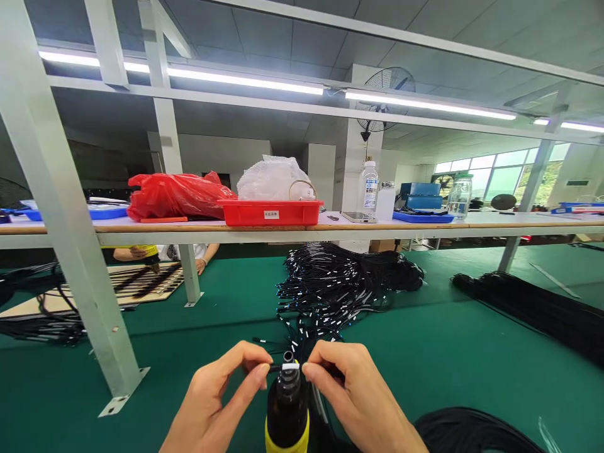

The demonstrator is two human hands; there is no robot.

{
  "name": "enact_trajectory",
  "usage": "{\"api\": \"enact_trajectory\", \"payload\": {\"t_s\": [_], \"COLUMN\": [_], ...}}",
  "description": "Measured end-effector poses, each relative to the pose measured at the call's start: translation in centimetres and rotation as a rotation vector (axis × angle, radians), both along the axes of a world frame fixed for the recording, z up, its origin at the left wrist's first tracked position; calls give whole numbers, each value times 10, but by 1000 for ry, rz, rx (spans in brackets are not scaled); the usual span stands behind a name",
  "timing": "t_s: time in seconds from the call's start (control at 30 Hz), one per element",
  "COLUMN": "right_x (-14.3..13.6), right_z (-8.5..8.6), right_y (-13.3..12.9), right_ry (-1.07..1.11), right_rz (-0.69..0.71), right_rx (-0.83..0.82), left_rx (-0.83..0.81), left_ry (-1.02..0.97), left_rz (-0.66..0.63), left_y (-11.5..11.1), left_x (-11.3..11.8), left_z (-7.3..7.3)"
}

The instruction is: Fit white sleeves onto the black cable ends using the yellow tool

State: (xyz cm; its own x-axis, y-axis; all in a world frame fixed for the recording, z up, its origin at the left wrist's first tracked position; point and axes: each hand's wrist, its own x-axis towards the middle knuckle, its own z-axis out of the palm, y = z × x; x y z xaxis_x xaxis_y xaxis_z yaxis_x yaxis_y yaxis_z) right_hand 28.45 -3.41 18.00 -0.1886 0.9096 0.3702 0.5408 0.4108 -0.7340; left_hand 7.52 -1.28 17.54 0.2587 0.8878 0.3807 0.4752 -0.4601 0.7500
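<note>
Between my hands a thin black cable with a white sleeve (290,366) is stretched level across the nozzle of an upright hot air gun (287,409), black at the top and yellow lower down. My left hand (221,396) pinches the cable's left part between thumb and forefinger. On the other side, my right hand (356,393) is closed in a pinch at the right end of the white sleeve. Just beyond the gun lies a large heap of black cables (330,283), many with white sleeves and tips, trailing toward me over the green table mat (226,358).
A metal post (89,226) stands at left, carrying a shelf (377,234) with a red tray (268,212) and bottles. Black cable bundles lie at right (533,308) and lower right (472,431). Across the table, a co-worker's hand (136,253) holds a yellow tool over a cable board (146,283).
</note>
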Motion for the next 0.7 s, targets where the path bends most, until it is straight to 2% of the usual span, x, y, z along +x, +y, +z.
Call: {"api": "enact_trajectory", "payload": {"t_s": [0.3,0.5,0.7], "right_x": [0,-2,-1], "right_z": [0,1,-2], "right_y": [8,11,13], "right_ry": [-119,-141,-155], "right_rz": [-5,5,-21], "right_rx": [46,33,54], "left_rx": [-27,-4,-16], "left_ry": [30,32,74], "left_rz": [12,-49,-56], "left_y": [7,11,13], "left_x": [-3,0,1], "left_z": [1,7,11]}}
